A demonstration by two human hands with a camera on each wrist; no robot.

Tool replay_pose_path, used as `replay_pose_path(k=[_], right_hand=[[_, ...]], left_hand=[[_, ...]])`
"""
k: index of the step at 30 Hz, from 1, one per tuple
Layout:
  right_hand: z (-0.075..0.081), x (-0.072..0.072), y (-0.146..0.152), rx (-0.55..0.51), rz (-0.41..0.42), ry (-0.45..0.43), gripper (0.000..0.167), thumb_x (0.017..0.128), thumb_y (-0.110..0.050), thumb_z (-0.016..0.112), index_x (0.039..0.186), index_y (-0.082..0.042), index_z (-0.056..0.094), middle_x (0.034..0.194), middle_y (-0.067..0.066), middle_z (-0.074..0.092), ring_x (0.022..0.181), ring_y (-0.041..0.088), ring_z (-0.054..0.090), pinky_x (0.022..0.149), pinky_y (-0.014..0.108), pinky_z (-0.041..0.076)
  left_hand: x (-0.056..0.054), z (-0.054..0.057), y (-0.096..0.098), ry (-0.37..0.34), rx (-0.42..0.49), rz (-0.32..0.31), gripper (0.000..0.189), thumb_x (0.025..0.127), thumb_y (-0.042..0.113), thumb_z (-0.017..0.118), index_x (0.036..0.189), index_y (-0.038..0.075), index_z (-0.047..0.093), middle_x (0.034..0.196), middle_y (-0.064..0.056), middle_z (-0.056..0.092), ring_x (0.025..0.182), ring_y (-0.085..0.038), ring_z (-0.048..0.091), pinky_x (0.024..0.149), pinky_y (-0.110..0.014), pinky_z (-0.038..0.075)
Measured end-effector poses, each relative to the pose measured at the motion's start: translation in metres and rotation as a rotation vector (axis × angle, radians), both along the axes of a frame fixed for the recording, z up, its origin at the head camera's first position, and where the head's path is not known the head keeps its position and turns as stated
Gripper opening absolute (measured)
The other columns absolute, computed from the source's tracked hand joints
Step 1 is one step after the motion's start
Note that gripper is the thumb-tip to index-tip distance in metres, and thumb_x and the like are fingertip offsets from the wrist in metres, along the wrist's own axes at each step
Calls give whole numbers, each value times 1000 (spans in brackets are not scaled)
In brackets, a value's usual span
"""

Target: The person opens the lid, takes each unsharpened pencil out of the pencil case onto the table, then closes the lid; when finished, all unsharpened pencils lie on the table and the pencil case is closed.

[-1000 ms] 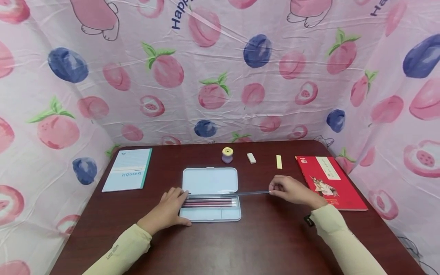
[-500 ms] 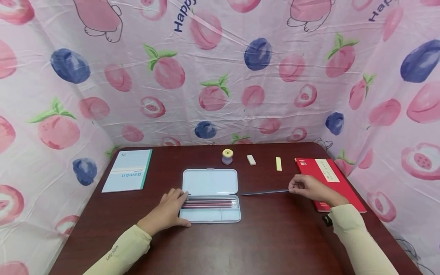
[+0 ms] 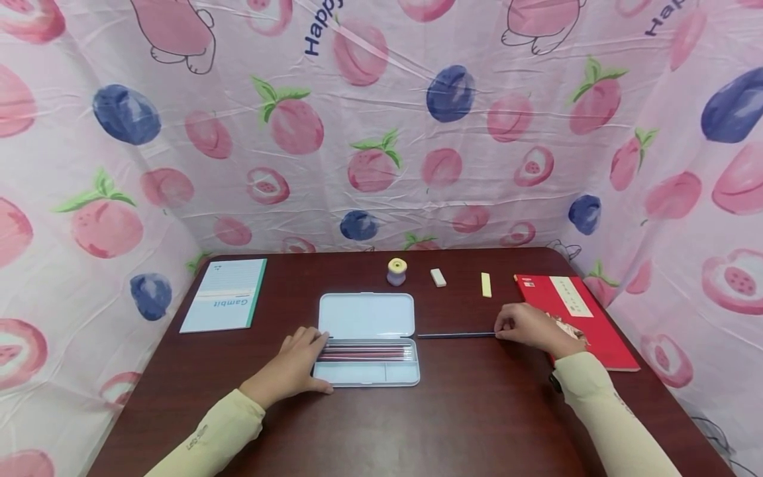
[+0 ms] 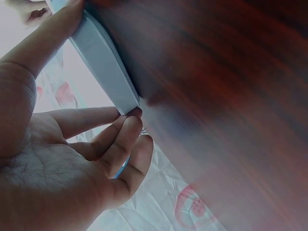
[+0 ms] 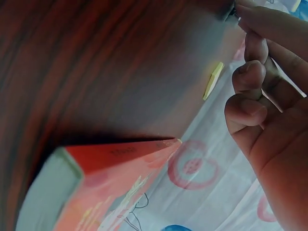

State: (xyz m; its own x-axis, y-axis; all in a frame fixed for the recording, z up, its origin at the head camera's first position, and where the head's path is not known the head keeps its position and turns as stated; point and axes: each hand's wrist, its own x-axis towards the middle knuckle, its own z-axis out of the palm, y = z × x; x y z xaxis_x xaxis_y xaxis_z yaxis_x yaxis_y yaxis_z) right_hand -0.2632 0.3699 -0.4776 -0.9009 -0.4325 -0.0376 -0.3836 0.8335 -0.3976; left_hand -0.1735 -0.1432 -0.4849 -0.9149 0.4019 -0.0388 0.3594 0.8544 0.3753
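Note:
An opened light-blue pencil case [image 3: 352, 375] lies in the middle of the table, its lid folded back. Several red and dark pencils [image 3: 363, 352] lie side by side in its long rear compartment. My left hand [image 3: 293, 363] grips the case's left end, thumb at the front corner and fingers at the rear one; the left wrist view shows the case's side wall [image 4: 103, 62] between them. To the right of the case, my right hand [image 3: 527, 326] pinches the right end of a dark pencil [image 3: 456, 335] between thumb and index finger. This pencil lies level, its left tip near the case's hinge.
A yellow and purple spool-shaped item [image 3: 396, 272], a white eraser [image 3: 438, 277] and a yellow strip [image 3: 486, 285] stand or lie behind the case. A red book [image 3: 602, 331] lies at the right, partly under my right forearm, and a Gambit notebook [image 3: 223, 298] at the far left.
My right hand has drawn the dark pencil rightward out of the case, then come slightly back left and lower with it. My left hand has stayed at the case.

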Motion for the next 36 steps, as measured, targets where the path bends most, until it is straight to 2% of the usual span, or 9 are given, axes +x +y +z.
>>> replay_pose_path(k=[6,11,17,23,29,36], right_hand=[[4,3,-5,29,-25,-14,10,86,-19,89,93,-17,82,86,-4,69,74,9,58,66,25,52],[14,8,-20,-16,-10,54,15,85,-19,90,97,-13,84,86,-4,71,75,6,59,68,26,53],[13,19,-62,-179,37,111,11,88,-15,88,98,-12,86,85,-7,73,75,2,60,70,24,53],[11,33,-115,-255,114,87,10,88,-13,88,98,-13,86,82,-9,70,70,1,56,66,23,53],[8,40,-155,-218,192,73,8,88,-12,87,96,-12,86,76,-10,64,64,1,48,61,21,47],[1,40,-177,-124,198,129,8,87,-14,88,95,-12,85,75,-8,62,67,1,47,62,21,44]], left_hand=[[0,1,0,8,10,-15,102,71,40,100,150,-6,55,139,-19,60,128,-31,49,109,-51,42],[-1,-1,-1,23,7,-26,103,70,41,101,149,-6,56,137,-19,60,126,-31,50,107,-51,43],[-2,-2,-1,18,4,-23,102,71,41,100,150,-6,56,139,-20,59,127,-30,50,107,-50,43],[-1,0,-1,15,2,-26,103,71,41,100,150,-6,55,140,-20,59,128,-31,50,108,-52,43],[-2,2,0,9,-7,-22,104,70,42,101,151,-6,55,139,-20,60,128,-31,50,109,-52,44],[-3,-1,0,10,-12,-17,103,70,42,101,150,-4,56,140,-19,60,128,-30,50,109,-51,43]])
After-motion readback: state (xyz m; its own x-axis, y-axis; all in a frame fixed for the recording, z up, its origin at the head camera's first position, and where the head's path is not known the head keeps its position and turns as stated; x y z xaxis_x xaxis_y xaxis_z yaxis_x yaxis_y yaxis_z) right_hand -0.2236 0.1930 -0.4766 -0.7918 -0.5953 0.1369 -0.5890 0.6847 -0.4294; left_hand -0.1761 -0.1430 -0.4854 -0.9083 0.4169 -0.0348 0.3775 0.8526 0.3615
